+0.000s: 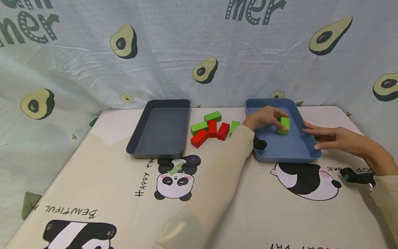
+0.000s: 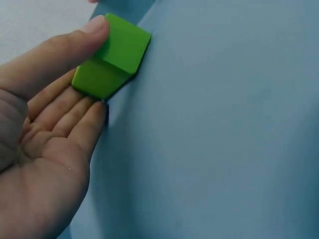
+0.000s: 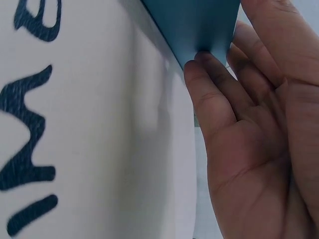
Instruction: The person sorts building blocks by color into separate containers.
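My left hand [image 1: 268,117] pinches a green block [image 1: 283,125] between thumb and fingers, inside the blue tray [image 1: 267,147] on the right. In the left wrist view the thumb lies over the green block [image 2: 122,45] and the fingers are beneath it. My right hand [image 1: 340,140] is at the tray's right side, its fingers extended. The right wrist view shows its fingertips [image 3: 195,74] against the outside of the tray wall [image 3: 194,25].
A dark grey tray [image 1: 164,129] stands to the left. Between the trays lie red blocks [image 1: 199,138] and green blocks [image 1: 212,116], one partly hidden by the left sleeve [image 1: 217,176]. A patterned cloth [image 1: 161,76] hangs behind the table.
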Available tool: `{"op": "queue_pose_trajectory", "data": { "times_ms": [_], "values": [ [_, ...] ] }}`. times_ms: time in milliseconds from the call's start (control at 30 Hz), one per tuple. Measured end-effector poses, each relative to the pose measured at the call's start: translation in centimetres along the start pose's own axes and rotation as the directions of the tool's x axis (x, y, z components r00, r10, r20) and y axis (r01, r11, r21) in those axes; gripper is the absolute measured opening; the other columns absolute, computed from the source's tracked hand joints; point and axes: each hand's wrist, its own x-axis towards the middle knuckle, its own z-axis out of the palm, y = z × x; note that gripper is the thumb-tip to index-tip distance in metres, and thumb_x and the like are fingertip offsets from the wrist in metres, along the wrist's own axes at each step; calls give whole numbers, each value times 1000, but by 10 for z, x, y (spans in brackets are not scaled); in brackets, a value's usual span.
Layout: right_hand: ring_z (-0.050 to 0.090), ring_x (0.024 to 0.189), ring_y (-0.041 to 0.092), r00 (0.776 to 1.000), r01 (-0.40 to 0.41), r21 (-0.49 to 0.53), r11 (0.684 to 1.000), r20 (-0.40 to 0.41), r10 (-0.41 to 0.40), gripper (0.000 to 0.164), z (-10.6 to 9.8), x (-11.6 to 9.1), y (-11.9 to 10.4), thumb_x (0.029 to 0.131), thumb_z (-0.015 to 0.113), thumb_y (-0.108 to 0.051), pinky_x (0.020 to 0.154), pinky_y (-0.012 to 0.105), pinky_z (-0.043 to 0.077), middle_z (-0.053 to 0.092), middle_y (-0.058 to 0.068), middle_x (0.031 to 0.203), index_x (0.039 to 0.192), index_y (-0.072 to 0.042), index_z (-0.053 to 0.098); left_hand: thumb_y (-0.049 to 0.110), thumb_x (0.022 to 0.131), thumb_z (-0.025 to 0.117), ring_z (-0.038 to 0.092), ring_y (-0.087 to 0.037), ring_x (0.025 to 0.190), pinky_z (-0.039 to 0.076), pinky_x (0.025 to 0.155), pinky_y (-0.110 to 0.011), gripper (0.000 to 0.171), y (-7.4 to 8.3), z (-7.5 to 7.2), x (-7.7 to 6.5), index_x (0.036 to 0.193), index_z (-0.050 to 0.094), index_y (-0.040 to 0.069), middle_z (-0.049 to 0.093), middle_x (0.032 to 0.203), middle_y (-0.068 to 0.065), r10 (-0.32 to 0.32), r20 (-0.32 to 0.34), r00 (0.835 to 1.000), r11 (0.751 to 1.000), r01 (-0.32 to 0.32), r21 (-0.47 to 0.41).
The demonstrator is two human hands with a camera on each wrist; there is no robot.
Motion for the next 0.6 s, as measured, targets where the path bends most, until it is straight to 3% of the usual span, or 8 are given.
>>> {"op": "queue_pose_trajectory", "data": {
  "times_ms": [100, 167, 267, 333, 500, 600],
  "values": [
    [25, 130, -27, 1000, 6, -4, 1000, -3, -6, 59, 1, 1, 0, 93, 71, -3, 90, 0, 34, 25, -27, 161, 149, -7, 52, -5, 81, 82, 56, -12, 125, 46, 96, -15, 69, -1, -1, -1, 145, 57, 7, 58, 145, -6, -7, 17, 1000, 999, 6, 44],
    [25, 130, -27, 1000, 10, -2, 1000, -2, -10, 59, 2, 2, -1, 93, 71, -4, 90, 0, 34, 25, -26, 161, 149, -7, 52, 1, 83, 83, 54, -11, 128, 44, 98, -14, 71, 2, -4, -3, 147, 55, 8, 56, 147, -5, 4, 36, 999, 988, -10, 157],
    [25, 131, -26, 1000, 9, -3, 1000, -2, -9, 59, 3, 2, -2, 94, 71, -5, 91, 0, 34, 25, -23, 162, 150, -9, 52, 11, 89, 80, 52, -12, 132, 43, 98, -13, 68, 11, -11, -10, 150, 51, 7, 54, 150, -4, 33, 59, 998, 933, -52, 355],
    [25, 131, -27, 1000, -1, 2, 1000, -2, 1, 59, 3, 2, -3, 94, 72, -6, 91, 0, 34, 26, -23, 163, 150, -10, 52, 15, 93, 76, 49, -13, 137, 43, 100, -13, 63, 18, -19, -17, 149, 50, 6, 54, 150, -5, 55, 64, 996, 895, -77, 440],
    [24, 129, -28, 1000, -27, -10, 1000, 2, 27, 59, 1, -1, -2, 94, 72, -9, 90, -1, 33, 25, -26, 161, 150, -10, 52, 13, 99, 67, 51, -20, 138, 45, 100, -15, 50, 30, -47, -40, 146, 52, 0, 56, 147, -12, 122, 53, 991, 860, -132, 492],
    [24, 129, -29, 1000, -21, -31, 999, -7, 21, 60, -1, -3, -1, 94, 73, -9, 89, -2, 33, 25, -29, 159, 150, -10, 52, 13, 100, 66, 55, -22, 133, 47, 102, -18, 47, 32, -66, -60, 143, 55, -2, 59, 144, -13, 143, 33, 989, 819, -137, 558]
  ]
}}
